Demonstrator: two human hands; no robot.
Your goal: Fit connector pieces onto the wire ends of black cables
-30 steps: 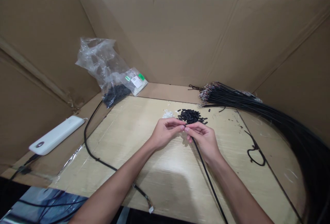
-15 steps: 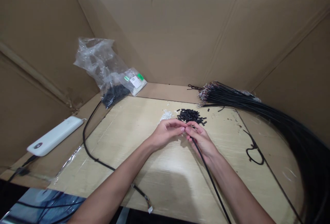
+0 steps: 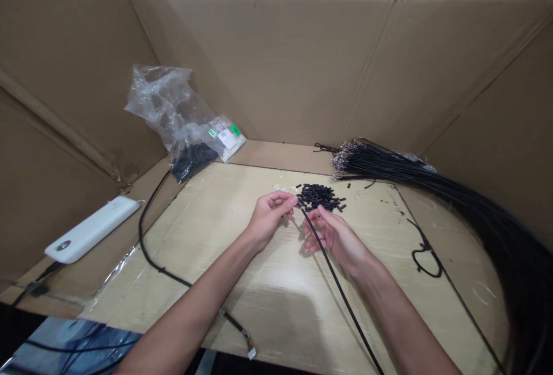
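Note:
Between thumb and fingers, my left hand [image 3: 272,213] pinches the far end of a black cable [image 3: 334,277]. The cable runs from there down to the table's front edge. My right hand [image 3: 334,234] is beside it with fingers apart and curled, no longer gripping the cable. Just beyond the hands lies a pile of short black tube pieces [image 3: 318,196]. Some small white pieces [image 3: 280,189] lie partly hidden behind my left hand. The tip of the cable is too small to make out.
A thick bundle of black cables [image 3: 406,170] with bared ends curves along the right. Clear plastic bags [image 3: 194,133] with black and white parts stand back left. A white power bank [image 3: 93,229] lies at left. Another cable with a white connector [image 3: 252,353] lies near the front edge. Cardboard walls surround the table.
My right hand has let go of the cable end and opened, moving slightly down. My left hand has shifted a little left with the cable's end in its pinch.

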